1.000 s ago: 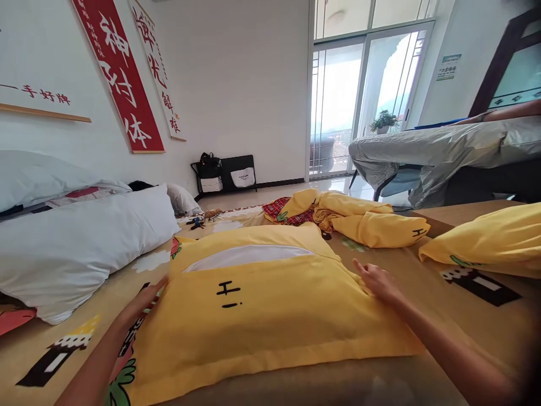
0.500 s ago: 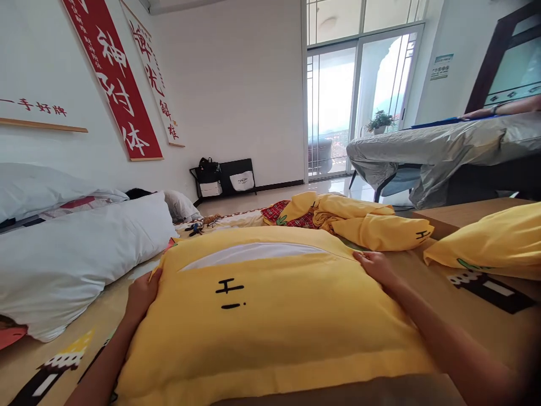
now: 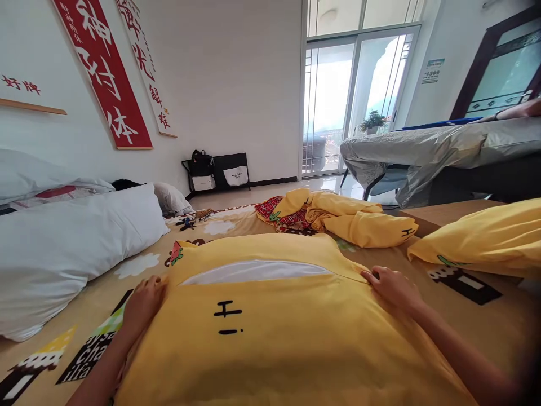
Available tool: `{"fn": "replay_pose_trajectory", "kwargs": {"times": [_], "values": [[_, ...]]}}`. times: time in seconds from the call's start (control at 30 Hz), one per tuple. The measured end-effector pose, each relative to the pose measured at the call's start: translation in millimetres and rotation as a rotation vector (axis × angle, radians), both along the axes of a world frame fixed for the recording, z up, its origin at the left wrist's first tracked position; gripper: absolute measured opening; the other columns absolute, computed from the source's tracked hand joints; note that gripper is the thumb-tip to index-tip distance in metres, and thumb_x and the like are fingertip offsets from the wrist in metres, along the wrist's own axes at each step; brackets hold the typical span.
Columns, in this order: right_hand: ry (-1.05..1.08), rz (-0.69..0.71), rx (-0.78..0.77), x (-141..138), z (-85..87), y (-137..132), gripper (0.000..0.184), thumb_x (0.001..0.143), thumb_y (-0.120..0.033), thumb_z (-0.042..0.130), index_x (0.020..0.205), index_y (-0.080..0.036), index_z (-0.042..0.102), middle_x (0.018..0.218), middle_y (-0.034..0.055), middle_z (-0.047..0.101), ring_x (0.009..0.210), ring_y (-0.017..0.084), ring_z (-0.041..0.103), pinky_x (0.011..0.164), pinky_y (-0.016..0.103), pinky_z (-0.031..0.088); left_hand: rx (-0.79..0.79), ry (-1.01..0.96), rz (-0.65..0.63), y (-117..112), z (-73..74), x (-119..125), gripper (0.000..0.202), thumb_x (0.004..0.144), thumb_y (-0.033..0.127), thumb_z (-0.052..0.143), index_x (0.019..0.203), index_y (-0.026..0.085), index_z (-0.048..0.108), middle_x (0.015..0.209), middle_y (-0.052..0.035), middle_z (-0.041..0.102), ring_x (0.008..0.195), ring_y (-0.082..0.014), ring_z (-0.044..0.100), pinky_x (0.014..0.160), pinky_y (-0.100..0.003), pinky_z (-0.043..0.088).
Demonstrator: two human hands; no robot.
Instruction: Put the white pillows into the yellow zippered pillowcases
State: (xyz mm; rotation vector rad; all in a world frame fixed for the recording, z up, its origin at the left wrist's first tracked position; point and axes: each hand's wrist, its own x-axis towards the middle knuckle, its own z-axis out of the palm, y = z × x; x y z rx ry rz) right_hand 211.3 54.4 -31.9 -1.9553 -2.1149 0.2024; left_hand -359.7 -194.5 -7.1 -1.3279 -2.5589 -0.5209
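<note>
A plump pillow in a yellow pillowcase (image 3: 270, 338) lies flat before me, with black "Hi" lettering. White filling (image 3: 257, 272) shows through a long slit in its case towards the far edge. My left hand (image 3: 146, 299) is closed on the left side of the pillow, its fingertips partly hidden by the cloth. On the opposite side, my right hand (image 3: 393, 286) pinches the case's edge near the slit's end. The pillow's near edge runs out of view.
The patterned bedsheet (image 3: 486, 332) spreads underneath. White pillows (image 3: 84, 242) are at left; crumpled yellow cloths (image 3: 355, 217) lie beyond, and another yellow cloth (image 3: 486, 237) is at right. A plastic-covered table (image 3: 439, 144) stands behind, with another person's hand (image 3: 519, 110) at it.
The pillow has come down lower and flatter towards me, and both hands have sunk with it, a little farther apart. My view has shifted slightly to the right.
</note>
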Motion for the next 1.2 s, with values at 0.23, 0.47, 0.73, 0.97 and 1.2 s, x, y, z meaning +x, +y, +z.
{"fn": "replay_pose_trajectory", "kwargs": {"times": [0.23,0.47,0.73,0.97,1.2], "values": [[0.294,0.668,0.511,-75,54.6,-58,0.031,0.096,-0.039,0.039,0.104,-0.02,0.062,0.106,0.01,0.066,0.1,0.023,0.059,0.087,0.035,0.047,0.134,-0.093,-0.715,-6,53.8,102,0.043,0.094,0.042,0.035,0.127,0.021,0.052,0.134,-0.0088,0.055,0.127,-0.0237,0.045,0.109,-0.036,0.033],[0.136,0.956,0.299,-99,62.5,-90,0.041,0.1,-0.043,0.033,0.109,-0.023,0.067,0.108,0.0087,0.067,0.099,0.021,0.059,0.089,0.038,0.043,-0.118,-0.254,-0.845,18,54.5,143,0.042,0.094,0.049,0.037,0.106,0.02,0.063,0.104,-0.0094,0.066,0.096,-0.0235,0.059,0.085,-0.034,0.045],[0.004,0.937,0.303,-93,60.7,-97,0.046,0.1,-0.044,0.033,0.072,-0.02,0.061,0.077,0.0047,0.065,0.075,0.019,0.058,0.077,0.034,0.039,-0.129,-0.189,-0.726,4,47.9,138,0.037,0.091,0.053,0.039,0.083,0.021,0.056,0.085,-0.006,0.066,0.079,-0.0214,0.06,0.068,-0.029,0.039],[0.12,0.703,0.255,-91,56.3,-93,0.048,0.098,-0.049,0.03,0.065,-0.022,0.051,0.067,0.0035,0.062,0.07,0.02,0.057,0.064,0.029,0.037,0.094,-0.131,-0.633,2,40.3,131,0.043,0.094,0.048,0.03,0.06,0.022,0.038,0.059,-0.0031,0.056,0.056,-0.0153,0.048,0.059,-0.029,0.035],[-0.084,0.461,0.199,-108,68.3,-85,0.04,0.089,-0.034,0.044,0.127,-0.021,0.05,0.075,0.0056,0.07,0.075,0.027,0.066,0.064,0.031,0.039,-0.156,0.009,-0.276,26,72.9,149,0.04,0.093,0.041,0.031,0.085,0.019,0.063,0.081,-0.0114,0.07,0.078,-0.0258,0.064,0.063,-0.031,0.037]]}}
